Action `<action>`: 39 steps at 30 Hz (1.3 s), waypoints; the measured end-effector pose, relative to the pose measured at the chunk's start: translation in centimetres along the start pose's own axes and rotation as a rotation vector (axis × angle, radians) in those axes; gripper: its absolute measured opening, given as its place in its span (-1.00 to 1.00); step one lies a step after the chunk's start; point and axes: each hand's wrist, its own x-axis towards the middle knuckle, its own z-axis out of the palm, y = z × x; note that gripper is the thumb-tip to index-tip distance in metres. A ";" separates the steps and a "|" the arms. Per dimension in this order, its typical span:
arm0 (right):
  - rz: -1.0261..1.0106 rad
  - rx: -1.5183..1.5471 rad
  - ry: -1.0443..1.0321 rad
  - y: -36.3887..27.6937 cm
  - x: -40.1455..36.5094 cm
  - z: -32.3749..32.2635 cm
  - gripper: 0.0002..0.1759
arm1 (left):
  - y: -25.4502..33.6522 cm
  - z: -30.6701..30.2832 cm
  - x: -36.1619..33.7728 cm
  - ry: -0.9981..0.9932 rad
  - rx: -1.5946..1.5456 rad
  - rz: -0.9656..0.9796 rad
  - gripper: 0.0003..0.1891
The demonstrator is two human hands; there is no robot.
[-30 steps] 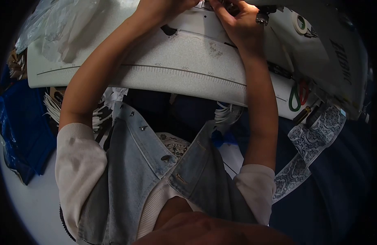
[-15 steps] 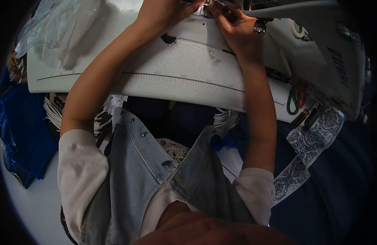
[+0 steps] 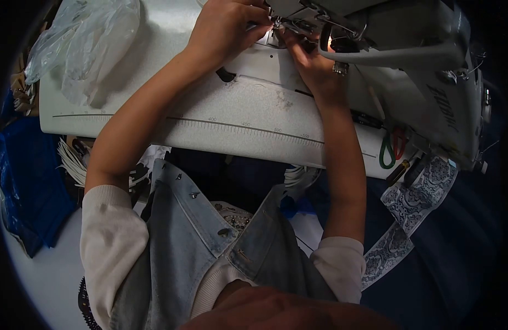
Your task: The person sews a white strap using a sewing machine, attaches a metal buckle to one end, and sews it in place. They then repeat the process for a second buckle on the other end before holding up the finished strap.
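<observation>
At the top of the view, both hands meet at the needle area of a sewing machine (image 3: 397,47). My left hand (image 3: 226,27) comes from the left, its fingers closed together beside the presser foot (image 3: 275,34); anything between them is too small to make out. From the right, my right hand (image 3: 315,69) reaches under the machine head, thumb and finger drawn together at the foot's other side. What those fingertips hold, if anything, is hidden. A watch or bracelet (image 3: 340,68) is on the right wrist. A lamp lights the spot near the needle.
A clear plastic bag (image 3: 94,49) lies on the left of the machine table (image 3: 248,104), which has a printed ruler. Green-and-red-handled scissors (image 3: 387,152) and a screwdriver (image 3: 398,172) lie at right. A patterned fabric strip (image 3: 413,201) hangs there. Blue plastic (image 3: 31,181) is at left.
The view has tilted up, so more of the machine head shows and the table sits lower. Both hands stay at the needle area, with little visible change in their fingers.
</observation>
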 end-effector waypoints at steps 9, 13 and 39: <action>0.052 -0.332 -0.172 -2.1 -0.4 -2.8 -0.75 | -2.3 1.5 -1.0 0.038 0.010 0.197 -0.74; -0.028 -0.401 -0.206 -3.9 -1.5 -7.7 -0.68 | -1.9 1.0 -1.5 0.011 -0.014 0.258 -0.73; 0.094 -0.416 -0.130 -7.9 0.9 -2.5 -0.64 | 1.1 -0.5 -0.1 -0.048 0.137 0.387 -0.67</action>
